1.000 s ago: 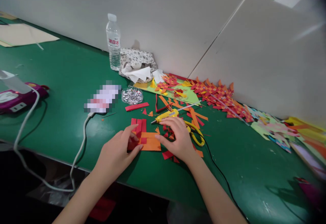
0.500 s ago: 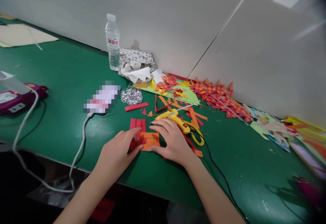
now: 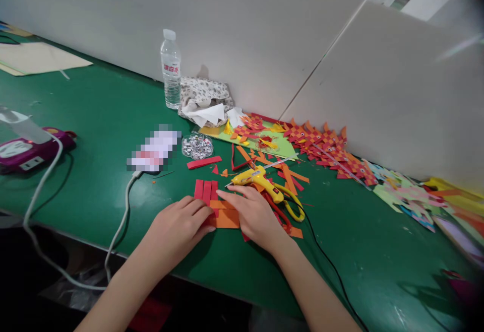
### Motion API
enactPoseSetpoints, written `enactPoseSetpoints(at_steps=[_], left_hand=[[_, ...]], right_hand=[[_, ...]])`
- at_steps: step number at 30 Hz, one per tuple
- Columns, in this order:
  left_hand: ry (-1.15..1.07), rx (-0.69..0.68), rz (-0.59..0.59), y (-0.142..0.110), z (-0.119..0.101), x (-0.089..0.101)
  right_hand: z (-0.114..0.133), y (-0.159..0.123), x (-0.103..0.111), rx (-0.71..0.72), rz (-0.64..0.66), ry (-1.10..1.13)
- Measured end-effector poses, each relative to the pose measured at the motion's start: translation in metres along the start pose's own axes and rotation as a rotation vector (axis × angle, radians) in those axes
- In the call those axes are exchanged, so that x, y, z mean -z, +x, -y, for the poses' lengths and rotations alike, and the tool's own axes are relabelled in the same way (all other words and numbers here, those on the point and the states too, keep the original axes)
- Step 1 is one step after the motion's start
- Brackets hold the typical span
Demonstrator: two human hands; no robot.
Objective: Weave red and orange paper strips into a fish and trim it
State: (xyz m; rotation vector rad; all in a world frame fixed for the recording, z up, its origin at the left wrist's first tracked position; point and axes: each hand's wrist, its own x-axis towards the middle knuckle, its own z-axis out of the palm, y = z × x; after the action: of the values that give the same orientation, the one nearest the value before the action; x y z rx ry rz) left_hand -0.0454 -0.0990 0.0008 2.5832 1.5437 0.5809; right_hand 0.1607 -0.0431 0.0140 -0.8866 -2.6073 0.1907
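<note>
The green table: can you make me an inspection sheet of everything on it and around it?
Surface: green tabletop, some small bits on it.
Job's things: red strips and orange strips, interlaced; yellow hot glue gun beyond them.
Clutter: loose red strip, box of googly eyes, water bottle.
Hands: left hand and right hand at the strips; grip unclear.
Cables: white cable, black cord.
Surroundings: gray partition; co-workers: nothing seen.
</note>
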Motion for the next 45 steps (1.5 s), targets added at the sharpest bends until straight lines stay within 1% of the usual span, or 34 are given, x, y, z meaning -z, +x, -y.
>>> enactPoseSetpoints(at_steps=[2, 4, 5, 6, 8, 9, 10, 11, 12, 13, 14, 15, 16, 17, 18, 19, 22, 23, 24, 26, 28, 29, 31, 34, 36, 39, 42, 45], left_hand=[[0.053, -0.083, 0.005, 0.001, 0.001, 0.003], [0.083, -0.149, 0.005, 0.0, 0.004, 0.004], [0.088, -0.159, 0.001, -0.001, 0.006, 0.005], [0.087, -0.152, -0.014, -0.002, 0.008, 0.005], [0.071, -0.075, -0.091, -0.005, 0.013, 0.009], [0.055, 0.0, -0.162, -0.006, 0.016, 0.012], [0.028, 0.104, -0.246, -0.007, 0.019, 0.016], [-0.012, 0.229, -0.346, -0.007, 0.021, 0.021], [-0.072, 0.381, -0.446, -0.006, 0.024, 0.026], [-0.164, 0.524, -0.542, -0.004, 0.027, 0.03], [-0.292, 0.65, -0.639, -0.002, 0.03, 0.033], [-0.482, 0.744, -0.688, 0.001, 0.032, 0.034], [-0.716, 0.785, -0.76, 0.004, 0.032, 0.034], [-0.939, 0.815, -0.774, 0.008, 0.032, 0.032], [-1.122, 0.837, -0.71, 0.011, 0.03, 0.027], [-1.239, 0.845, -0.634, 0.015, 0.026, 0.022], [-1.4, 0.846, -0.407, 0.023, 0.005, 0.005], [-1.434, 0.84, -0.355, 0.025, -0.002, 0.001], [-1.463, 0.837, -0.314, 0.026, -0.01, -0.002], [-1.538, 0.839, -0.275, 0.029, -0.021, -0.004], [-1.622, 0.833, -0.244, 0.031, -0.026, -0.003], [-1.656, 0.825, -0.228, 0.032, -0.027, -0.002], [-1.693, 0.798, -0.196, 0.032, -0.027, 0.001], [-1.69, 0.754, -0.167, 0.032, -0.025, 0.002], [-1.689, 0.749, -0.169, 0.032, -0.024, 0.002], [-1.705, 0.755, -0.219, 0.032, -0.023, 0.002], [-1.71, 0.774, -0.303, 0.035, -0.025, 0.003], [-1.72, 0.772, -0.398, 0.038, -0.03, 0.0]], right_hand=[[0.001, 0.0, 0.001, -0.038, -0.053, 0.063], [0.001, -0.001, 0.003, -0.096, -0.161, 0.148], [0.001, -0.002, 0.004, -0.125, -0.222, 0.19], [0.002, -0.002, 0.005, -0.152, -0.282, 0.228], [0.004, -0.003, 0.005, -0.197, -0.391, 0.292], [0.005, -0.003, 0.005, -0.22, -0.436, 0.319], [0.006, -0.003, 0.005, -0.242, -0.471, 0.347], [0.008, -0.003, 0.005, -0.263, -0.502, 0.375], [0.009, -0.003, 0.004, -0.281, -0.522, 0.401], [0.01, -0.003, 0.004, -0.294, -0.536, 0.427], [0.011, -0.003, 0.004, -0.304, -0.543, 0.456], [0.011, -0.003, 0.003, -0.311, -0.543, 0.49], [0.011, -0.002, 0.002, -0.319, -0.532, 0.53], [0.011, -0.002, 0.002, -0.328, -0.511, 0.575], [0.011, -0.002, 0.001, -0.341, -0.485, 0.622], [0.011, -0.003, 0.001, -0.359, -0.455, 0.671], [0.01, -0.003, -0.001, -0.438, -0.347, 0.821], [0.01, -0.003, -0.002, -0.466, -0.323, 0.857], [0.009, -0.003, -0.002, -0.493, -0.315, 0.874], [0.008, -0.003, -0.002, -0.535, -0.34, 0.846], [0.006, -0.003, -0.001, -0.548, -0.367, 0.8], [0.006, -0.004, 0.001, -0.54, -0.357, 0.797], [0.005, -0.005, 0.005, -0.508, -0.288, 0.811], [0.008, -0.007, 0.01, -0.474, -0.152, 0.837], [0.01, -0.007, 0.011, -0.476, -0.121, 0.865], [0.01, -0.004, 0.01, -0.524, -0.189, 0.981], [0.007, -0.001, 0.009, -0.602, -0.274, 1.121], [0.006, 0.001, 0.009, -0.633, -0.301, 1.154]])
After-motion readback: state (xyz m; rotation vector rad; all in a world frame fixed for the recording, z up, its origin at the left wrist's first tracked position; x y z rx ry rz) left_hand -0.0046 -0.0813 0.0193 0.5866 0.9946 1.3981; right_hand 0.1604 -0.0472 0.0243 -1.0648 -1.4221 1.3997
